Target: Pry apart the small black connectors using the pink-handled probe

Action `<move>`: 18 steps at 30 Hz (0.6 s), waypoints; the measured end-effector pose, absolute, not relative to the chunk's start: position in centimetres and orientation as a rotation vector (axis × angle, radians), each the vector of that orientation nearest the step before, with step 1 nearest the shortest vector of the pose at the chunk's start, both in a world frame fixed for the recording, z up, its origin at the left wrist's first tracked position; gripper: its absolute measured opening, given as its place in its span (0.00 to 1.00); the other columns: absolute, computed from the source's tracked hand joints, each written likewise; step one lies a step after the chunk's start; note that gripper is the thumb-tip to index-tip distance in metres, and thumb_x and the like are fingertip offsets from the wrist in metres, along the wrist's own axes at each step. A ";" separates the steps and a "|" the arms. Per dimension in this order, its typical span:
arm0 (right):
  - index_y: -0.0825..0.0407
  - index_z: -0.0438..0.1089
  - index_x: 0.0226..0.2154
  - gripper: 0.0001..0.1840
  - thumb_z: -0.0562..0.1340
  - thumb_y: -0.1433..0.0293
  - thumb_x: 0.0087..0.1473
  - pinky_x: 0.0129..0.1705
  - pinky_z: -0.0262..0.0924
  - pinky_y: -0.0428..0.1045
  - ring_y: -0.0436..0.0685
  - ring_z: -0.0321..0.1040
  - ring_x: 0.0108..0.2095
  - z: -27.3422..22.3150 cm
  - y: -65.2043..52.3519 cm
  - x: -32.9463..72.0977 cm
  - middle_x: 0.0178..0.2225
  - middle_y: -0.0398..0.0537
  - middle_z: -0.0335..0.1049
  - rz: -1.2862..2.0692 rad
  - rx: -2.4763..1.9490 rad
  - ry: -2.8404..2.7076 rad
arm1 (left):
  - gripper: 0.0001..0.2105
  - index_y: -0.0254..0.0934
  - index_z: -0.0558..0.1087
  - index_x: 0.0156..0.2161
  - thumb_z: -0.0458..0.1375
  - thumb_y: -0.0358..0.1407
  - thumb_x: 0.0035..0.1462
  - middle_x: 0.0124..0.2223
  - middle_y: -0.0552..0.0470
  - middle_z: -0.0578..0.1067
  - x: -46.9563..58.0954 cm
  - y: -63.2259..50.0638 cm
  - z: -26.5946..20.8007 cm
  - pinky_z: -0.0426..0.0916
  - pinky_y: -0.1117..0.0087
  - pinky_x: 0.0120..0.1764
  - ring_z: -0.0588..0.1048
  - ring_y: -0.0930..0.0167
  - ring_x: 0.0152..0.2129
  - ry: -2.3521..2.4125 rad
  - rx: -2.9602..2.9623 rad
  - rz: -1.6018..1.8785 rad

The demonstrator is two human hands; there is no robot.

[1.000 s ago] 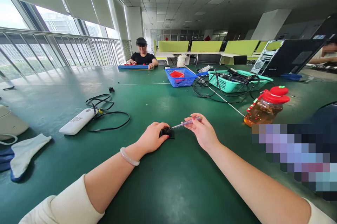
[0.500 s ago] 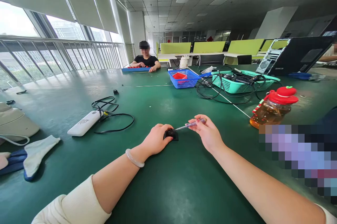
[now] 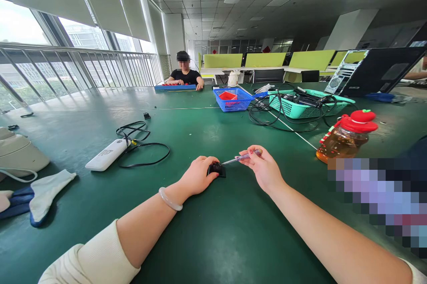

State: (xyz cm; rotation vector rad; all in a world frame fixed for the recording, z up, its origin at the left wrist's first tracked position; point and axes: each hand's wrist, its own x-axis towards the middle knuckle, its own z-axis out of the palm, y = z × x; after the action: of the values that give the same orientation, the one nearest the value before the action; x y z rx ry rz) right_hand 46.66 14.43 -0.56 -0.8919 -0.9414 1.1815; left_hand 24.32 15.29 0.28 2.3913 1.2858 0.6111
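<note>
Left hand (image 3: pixel 199 175) pinches the small black part (image 3: pixel 217 169) on the green table (image 3: pixel 200 239); right of that part, my right hand (image 3: pixel 264 168) holds a screwdriver (image 3: pixel 240 158), its tip at the part's edge. Little has shifted over the last half second, so I judge the work steady and mid-step.

On your left lies a white oblong device (image 3: pixel 106 155); on your right stands a red-lidded bottle (image 3: pixel 345 142), and ahead sit a blue basket (image 3: pixel 233 106) and a green basket (image 3: pixel 295 112) of cables (image 3: pixel 303 97).
</note>
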 end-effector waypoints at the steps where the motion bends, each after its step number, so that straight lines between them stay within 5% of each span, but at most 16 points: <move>1: 0.47 0.65 0.31 0.20 0.71 0.55 0.44 0.50 0.65 0.61 0.60 0.75 0.39 -0.5 14.4 46.7 0.32 0.43 0.75 1.187 -0.885 -0.943 | 0.14 0.44 0.71 0.49 0.57 0.36 0.56 0.46 0.48 0.75 24.3 15.3 0.3 0.66 0.58 0.53 0.70 0.62 0.48 1.289 2.387 0.610; 18: 0.46 0.67 0.32 0.17 0.66 0.51 0.52 0.51 0.63 0.60 0.62 0.73 0.42 1.1 12.0 46.0 0.36 0.47 0.75 0.916 -0.811 -1.396 | 0.14 0.44 0.70 0.48 0.57 0.34 0.56 0.46 0.49 0.76 24.4 15.3 0.3 0.65 0.56 0.54 0.70 0.61 0.48 1.357 2.401 0.608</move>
State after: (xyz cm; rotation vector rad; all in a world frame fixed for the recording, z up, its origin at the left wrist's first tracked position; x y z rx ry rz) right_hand 45.97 12.00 1.12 -0.8110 -1.3962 0.9158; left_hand 24.43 15.31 0.28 2.4009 1.3573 0.6083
